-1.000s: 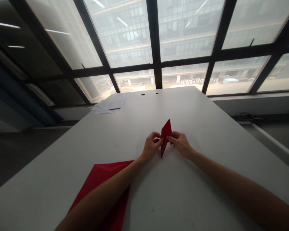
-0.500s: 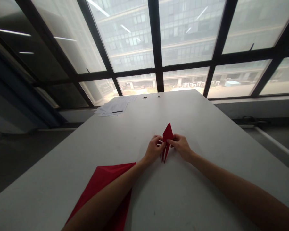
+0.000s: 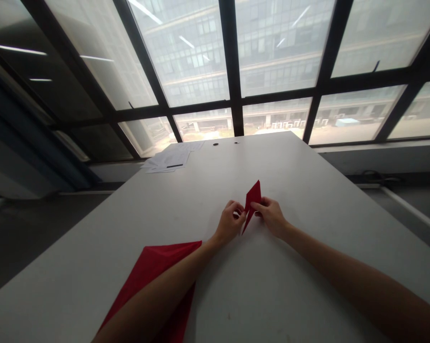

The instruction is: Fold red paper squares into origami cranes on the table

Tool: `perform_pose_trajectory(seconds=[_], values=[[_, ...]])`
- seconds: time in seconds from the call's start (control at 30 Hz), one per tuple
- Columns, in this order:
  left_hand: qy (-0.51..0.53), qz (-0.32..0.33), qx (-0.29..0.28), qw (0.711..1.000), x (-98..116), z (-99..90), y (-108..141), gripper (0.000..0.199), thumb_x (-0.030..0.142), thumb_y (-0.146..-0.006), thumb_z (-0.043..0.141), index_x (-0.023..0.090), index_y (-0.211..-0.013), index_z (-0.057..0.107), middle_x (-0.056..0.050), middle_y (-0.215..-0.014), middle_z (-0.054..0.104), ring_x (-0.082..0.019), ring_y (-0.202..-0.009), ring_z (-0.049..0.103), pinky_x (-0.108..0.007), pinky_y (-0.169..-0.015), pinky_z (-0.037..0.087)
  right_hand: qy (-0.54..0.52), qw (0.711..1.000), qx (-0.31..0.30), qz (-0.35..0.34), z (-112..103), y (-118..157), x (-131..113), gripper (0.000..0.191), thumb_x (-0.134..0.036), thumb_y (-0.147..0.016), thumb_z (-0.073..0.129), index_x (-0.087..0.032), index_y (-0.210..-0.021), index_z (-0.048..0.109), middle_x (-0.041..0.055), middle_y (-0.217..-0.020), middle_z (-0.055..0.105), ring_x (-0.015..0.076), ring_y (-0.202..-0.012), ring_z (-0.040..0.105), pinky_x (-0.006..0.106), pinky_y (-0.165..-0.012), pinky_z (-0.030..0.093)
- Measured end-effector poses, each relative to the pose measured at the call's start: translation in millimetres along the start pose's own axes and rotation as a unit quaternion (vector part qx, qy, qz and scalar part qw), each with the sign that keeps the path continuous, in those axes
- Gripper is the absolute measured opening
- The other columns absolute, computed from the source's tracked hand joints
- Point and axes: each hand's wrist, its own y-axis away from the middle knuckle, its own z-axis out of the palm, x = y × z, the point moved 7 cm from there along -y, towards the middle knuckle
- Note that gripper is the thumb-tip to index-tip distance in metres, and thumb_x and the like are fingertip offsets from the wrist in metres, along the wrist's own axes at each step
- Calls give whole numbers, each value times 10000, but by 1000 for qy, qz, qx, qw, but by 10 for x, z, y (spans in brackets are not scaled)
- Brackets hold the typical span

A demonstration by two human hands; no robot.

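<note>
A folded piece of red paper (image 3: 254, 193), pointed at the top and with a narrow tip below, is held up over the white table. My right hand (image 3: 271, 215) pinches its right side, thumb in front. At its lower left edge, my left hand (image 3: 232, 220) has thumb and forefinger closed together on the paper; part of the lower flap is hidden there. Under my left forearm lies a large red sheet (image 3: 161, 259), partly covered by the arm.
White printed papers (image 3: 168, 157) with a dark pen (image 3: 175, 166) on them lie at the table's far left corner. Two small dark round spots mark the far edge of the white table (image 3: 293, 171). Framed windows rise behind it.
The folded paper has tilted and shifted slightly right, its top leaning right. Two lower points showed before; now one shows clearly. Both hands stay at the paper.
</note>
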Motion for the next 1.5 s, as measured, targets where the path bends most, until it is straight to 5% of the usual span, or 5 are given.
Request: perform_pose_trajectory(seconds=[0.23,0.6,0.83,1.13,1.5], values=[[-20,0,64,998,-11,-73,8,66,226,-912,573,183,-877,609,-15,-841,647,-132,-729,623,-234,-645,514,-26,998,-43,27,24,-32,-17,262,-313,-638,827,-152,-823,732,43,-791,693,123,-637,536,275,-598,404],[-11,58,49,997,93,-190,-22,210,198,-783,760,196,-978,681,-34,-878,729,-156,-748,696,-268,-707,568,-86,989,-94,81,-5,-53,-27,315,-348,-640,854,-175,-872,729,44,-852,681,131,-699,549,255,-609,443],[33,68,135,988,153,-331,6,293,212,-799,734,198,-1068,620,-29,-850,727,-158,-756,687,-284,-701,547,-56,981,-155,100,53,-34,-14,325,-325,-639,864,-152,-886,743,58,-821,695,134,-647,544,262,-575,417],[82,94,22,992,194,-178,1,202,313,-769,800,197,-913,716,-69,-951,717,-178,-839,666,-308,-729,556,-75,964,-218,135,175,80,72,326,-333,-666,866,-151,-910,748,69,-847,694,139,-680,571,262,-609,446],[30,54,56,997,125,-209,-8,140,304,-804,764,199,-883,715,-40,-841,727,-176,-760,665,-315,-731,539,-72,965,-218,126,199,98,21,366,-292,-658,863,-182,-984,736,40,-860,683,116,-646,532,239,-585,414]])
